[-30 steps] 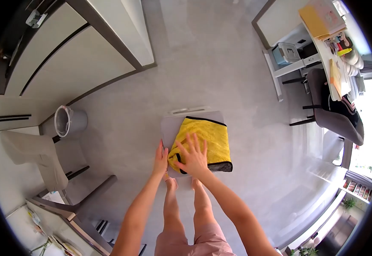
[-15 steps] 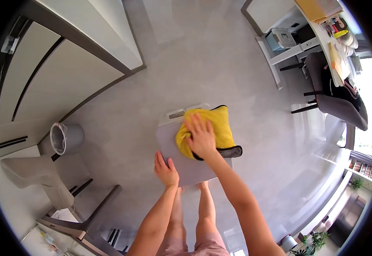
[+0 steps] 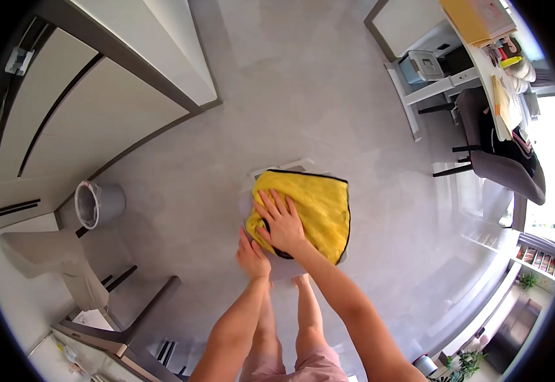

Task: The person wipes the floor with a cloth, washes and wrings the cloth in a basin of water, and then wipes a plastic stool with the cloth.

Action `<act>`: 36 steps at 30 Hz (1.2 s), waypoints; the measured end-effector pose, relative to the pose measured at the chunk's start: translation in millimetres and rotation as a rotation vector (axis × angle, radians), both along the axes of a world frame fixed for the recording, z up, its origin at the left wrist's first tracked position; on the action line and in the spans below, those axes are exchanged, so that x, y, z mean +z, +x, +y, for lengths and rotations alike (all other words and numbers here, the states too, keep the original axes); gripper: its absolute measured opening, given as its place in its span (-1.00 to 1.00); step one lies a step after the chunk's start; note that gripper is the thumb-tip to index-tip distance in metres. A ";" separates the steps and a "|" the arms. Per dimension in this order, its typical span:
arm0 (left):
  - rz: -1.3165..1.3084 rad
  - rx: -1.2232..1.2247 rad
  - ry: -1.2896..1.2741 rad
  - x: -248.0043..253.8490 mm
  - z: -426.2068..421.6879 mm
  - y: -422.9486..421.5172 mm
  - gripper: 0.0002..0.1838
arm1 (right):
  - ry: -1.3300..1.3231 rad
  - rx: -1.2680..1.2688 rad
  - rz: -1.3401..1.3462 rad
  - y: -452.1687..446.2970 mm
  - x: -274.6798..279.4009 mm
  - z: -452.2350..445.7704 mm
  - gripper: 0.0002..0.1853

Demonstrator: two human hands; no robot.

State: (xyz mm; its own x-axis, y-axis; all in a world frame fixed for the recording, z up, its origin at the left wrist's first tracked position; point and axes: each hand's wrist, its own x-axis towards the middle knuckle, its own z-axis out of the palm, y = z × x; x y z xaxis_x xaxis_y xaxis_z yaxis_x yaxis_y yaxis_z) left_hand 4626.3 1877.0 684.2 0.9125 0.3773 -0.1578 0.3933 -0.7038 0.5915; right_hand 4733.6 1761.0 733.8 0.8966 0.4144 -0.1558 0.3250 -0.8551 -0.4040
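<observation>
A grey, flat-topped box-like piece [image 3: 288,270] with a pale handle [image 3: 282,167] at its far side stands on the floor before my feet. Most of its top is hidden under a yellow cloth [image 3: 319,210] with dark edging, spread nearly flat and bunched at the left. My right hand [image 3: 282,224] lies on the cloth's left part, open, fingers spread and pressing down. At the left edge of the grey top is my left hand [image 3: 252,258], fingers extended along the side and touching it, holding no cloth.
A grey waste bin [image 3: 102,205] stands to the left, near a beige chair [image 3: 48,254]. At upper right are a grey chair [image 3: 513,172], a white desk [image 3: 481,70] and a lidded storage box [image 3: 423,67]. Cabinets [image 3: 99,114] line the upper left.
My right hand has moved left and towards me over the top. The cloth has shifted with it and spread wider, covering more of the surface. The left hand has moved slightly right.
</observation>
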 end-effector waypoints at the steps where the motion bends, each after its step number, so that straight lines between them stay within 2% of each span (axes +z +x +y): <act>1: 0.018 0.008 -0.001 -0.9 0.1 2.3 -0.43 | 0.001 0.006 -0.001 16.8 -1.1 -5.1 -0.26; 4: 0.033 0.013 0.045 0.8 -1.8 1.9 -0.43 | -0.034 -0.109 -0.057 48.9 -7.4 -15.6 -0.29; 6: 0.033 -0.011 0.081 5.2 -0.6 -3.5 -0.42 | -0.018 -0.361 -0.093 52.5 -15.2 -32.9 -0.33; 7: 0.042 -0.010 0.058 6.3 0.3 -1.1 -0.43 | -0.016 -0.368 -0.096 39.1 -14.6 -40.2 -0.33; 9: 0.047 -0.003 0.031 7.9 -2.2 2.0 -0.44 | -0.180 -0.413 -0.093 -19.8 -9.2 -55.4 -0.31; 11: 0.084 0.026 -0.008 8.5 -3.5 1.2 -0.44 | -0.183 -0.570 0.077 -99.2 -1.3 -65.3 -0.30; 13: 0.053 0.050 -0.087 5.5 -2.1 1.2 -0.42 | -0.203 -0.728 0.172 -187.4 -16.0 -70.8 -0.27; 14: 0.024 0.083 -0.157 2.5 -3.2 3.2 -0.39 | -0.165 -0.723 0.120 -211.8 -27.4 -77.6 -0.27; 16: 0.015 0.020 -0.087 5.5 -1.6 3.3 -0.36 | -0.125 -0.714 0.359 -176.4 -3.6 -83.8 -0.24; 18: 0.002 -0.046 -0.020 13.5 -5.4 6.4 -0.32 | -0.180 -0.662 0.288 -142.5 -8.2 -88.0 -0.20; 20: 0.021 0.000 -0.093 21.8 -13.1 13.2 -0.22 | -0.246 -0.527 0.015 -116.8 -10.1 -92.8 -0.19; 22: 0.019 -0.006 -0.040 15.8 -17.3 11.1 -0.20 | -0.229 -0.502 0.017 -100.4 -6.7 -100.3 -0.19; 24: 0.006 -0.030 0.022 13.1 -15.9 10.3 -0.18 | -0.153 -0.477 -0.014 -73.9 -5.1 -104.9 -0.21; 27: 0.053 0.046 -0.068 8.0 -17.2 8.0 -0.17 | -0.052 -0.444 -0.159 10.8 -13.6 -114.0 -0.26; 29: 0.001 0.023 0.095 6.4 -14.9 5.1 -0.17 | 0.064 -0.466 -0.186 59.0 -17.9 -115.9 -0.24; 30: -0.003 0.022 0.100 4.8 -16.3 8.6 -0.17 | 0.069 -0.468 -0.188 58.1 -21.5 -120.0 -0.24; 32: 0.022 0.088 -0.083 10.7 -19.7 6.5 -0.22 | 0.121 -0.509 -0.116 46.1 -29.8 -128.3 -0.19; 33: 0.016 0.083 -0.084 13.8 -23.6 8.6 -0.22 | 0.210 -0.566 -0.049 24.9 -33.2 -135.6 -0.14; 34: 0.039 0.097 -0.041 20.7 -27.0 11.2 -0.23 | 0.243 -0.606 -0.080 -8.4 -62.1 -139.7 -0.15; 36: 0.066 0.100 -0.006 23.9 -30.8 13.4 -0.24 | 0.231 -0.649 -0.028 -88.2 -57.7 -150.0 -0.09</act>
